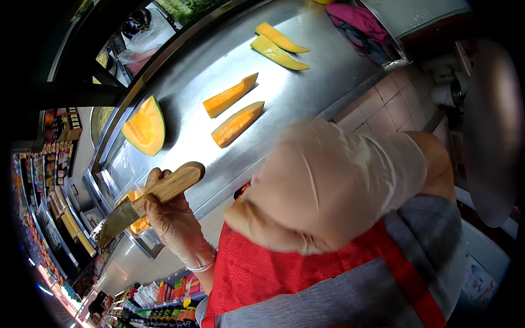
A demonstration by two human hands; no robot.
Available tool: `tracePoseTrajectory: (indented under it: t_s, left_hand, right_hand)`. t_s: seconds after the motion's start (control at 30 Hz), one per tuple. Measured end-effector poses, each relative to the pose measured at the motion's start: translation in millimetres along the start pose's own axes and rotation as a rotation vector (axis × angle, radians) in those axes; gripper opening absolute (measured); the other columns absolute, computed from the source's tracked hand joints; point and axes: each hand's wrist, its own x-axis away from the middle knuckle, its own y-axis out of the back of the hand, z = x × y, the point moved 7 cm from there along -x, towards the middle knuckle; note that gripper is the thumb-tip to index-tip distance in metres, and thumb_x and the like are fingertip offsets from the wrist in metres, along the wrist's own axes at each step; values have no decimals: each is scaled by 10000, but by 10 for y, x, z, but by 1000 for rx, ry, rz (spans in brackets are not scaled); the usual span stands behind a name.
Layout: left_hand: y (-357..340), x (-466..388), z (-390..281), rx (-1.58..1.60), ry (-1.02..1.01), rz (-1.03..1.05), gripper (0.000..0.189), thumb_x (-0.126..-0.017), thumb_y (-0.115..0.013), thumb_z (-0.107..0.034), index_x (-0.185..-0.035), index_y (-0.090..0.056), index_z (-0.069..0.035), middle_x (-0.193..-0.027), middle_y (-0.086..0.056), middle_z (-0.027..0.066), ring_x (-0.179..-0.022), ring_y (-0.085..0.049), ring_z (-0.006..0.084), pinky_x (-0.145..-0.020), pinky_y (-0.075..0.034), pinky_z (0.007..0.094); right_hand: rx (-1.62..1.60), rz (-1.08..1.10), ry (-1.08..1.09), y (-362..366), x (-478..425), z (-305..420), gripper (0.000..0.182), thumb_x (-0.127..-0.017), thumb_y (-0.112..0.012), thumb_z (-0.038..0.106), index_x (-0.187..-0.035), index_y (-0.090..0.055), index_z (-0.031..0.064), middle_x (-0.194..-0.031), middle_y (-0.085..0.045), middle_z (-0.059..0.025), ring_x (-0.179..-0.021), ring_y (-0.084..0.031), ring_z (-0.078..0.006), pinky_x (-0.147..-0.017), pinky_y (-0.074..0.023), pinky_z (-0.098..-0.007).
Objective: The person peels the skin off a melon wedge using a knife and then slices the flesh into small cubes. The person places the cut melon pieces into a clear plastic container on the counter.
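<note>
In a clear glove, my left hand [172, 225] grips a knife [174, 186] by its wooden handle. The broad blade points down and left, over a container [152, 251] of cut orange melon pieces [140, 225]. My right hand [303, 192], also gloved, is raised close to the camera in front of my red apron [262, 266]. It is blurred, and its fingers are partly hidden. On the steel counter [188, 82] lie a large melon wedge [145, 127], two orange melon slices [230, 96] and two curved strips of melon rind [279, 53].
A pink and grey cloth [361, 28] lies at the counter's far right corner. Clear plastic wrap [123, 164] is near the left end. Beyond the raised metal edge [164, 53] are eggplants [137, 22] and leafy greens [180, 8]. Stocked shop shelves [53, 172] stand at left.
</note>
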Motion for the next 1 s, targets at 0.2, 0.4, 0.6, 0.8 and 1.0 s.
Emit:
tracePoseTrajectory:
  t_s: [0.2, 0.4, 0.6, 0.8, 1.0]
  left_hand:
    - [-92, -33, -73, -13, -53, 80, 495, -934, -552, -344, -1231, -514, 50, -1220, -568, 151, -1128, -555, 235, -972, -477, 377]
    - [-174, -18, -98, -44, -51, 52, 515, -938, -549, -361, -1249, -499, 46, -1222, -563, 159, -1134, -558, 239, -977, -485, 368]
    - [-272, -52, -53, -66, -32, 72, 543, -937, -551, -375, -1264, -489, 54, -1204, -568, 170, -1137, -557, 240, -989, -473, 368]
    - [-384, -148, 25, -91, -14, 112, 540, -947, -530, -383, -1254, -494, 59, -1180, -581, 166, -1142, -550, 225, -1010, -448, 354]
    - [-459, -229, 76, -99, -12, 138, 487, -945, -540, -373, -1236, -517, 18, -1202, -582, 148, -1152, -542, 213, -1027, -426, 360]
  right_hand:
    - [16, 5, -142, 74, 221, -142, 133, -836, -627, 117, -913, -655, 12, -731, -626, -45, -596, -605, -172, -461, -440, -287]
    - [-295, 1, -488, 35, 453, -458, 212, -909, -544, 117, -746, -608, -2, -530, -520, -129, -466, -560, -290, -400, -383, -338]
    - [-192, 166, -609, -5, 810, -604, 112, -901, -491, 64, -841, -533, -20, -591, -521, -158, -523, -556, -337, -425, -379, -380]
    - [-157, 248, -821, -91, 1245, -775, 163, -947, -424, 107, -829, -477, 7, -616, -543, -170, -575, -558, -357, -477, -404, -389]
    - [-250, 296, -1181, -204, 1704, -941, 429, -984, -360, 246, -677, -536, 4, -595, -566, -161, -580, -576, -345, -586, -451, -417]
